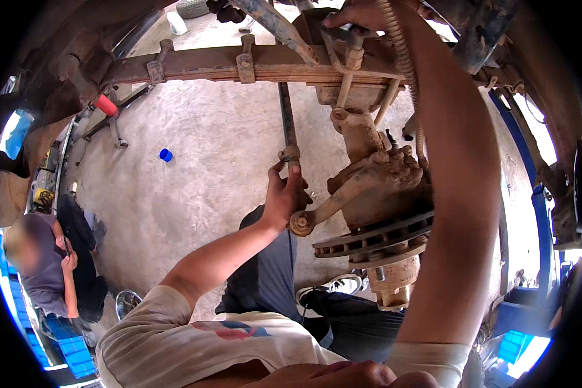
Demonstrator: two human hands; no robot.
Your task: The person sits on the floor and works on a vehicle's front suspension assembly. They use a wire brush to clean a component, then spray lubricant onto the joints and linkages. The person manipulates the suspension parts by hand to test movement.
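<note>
Fingers of left hand [284, 199] curl round dark, slender metal rod [287, 119] running to twelve o'clock, seemingly steadying it, firm support likely needed next; right hand [361, 15], one o'clock, finger closure unclear.

1. The rod [286, 119] looks like dark metal, fairly smooth along its shaft, with a rougher, brownish clamp [290, 154] near its lower end.
2. The steering arm [349, 196] is metal, matt and coarse under a tan, dirt-like coating.
3. The brake disc [372, 238] is dull metal with a rough, brown-grey slotted edge.
4. The hub [394, 278] below it is metal, matt and dusty.
5. The leaf spring [200, 66] is layered metal with a matt, rust-brown face.
6. The hose [402, 52] is ribbed and dusty; its material is unclear.
7. The floor [194, 194] resembles bare concrete, pale, matt and stained.
8. The shirt [142, 330] is soft, matt cloth.
</note>
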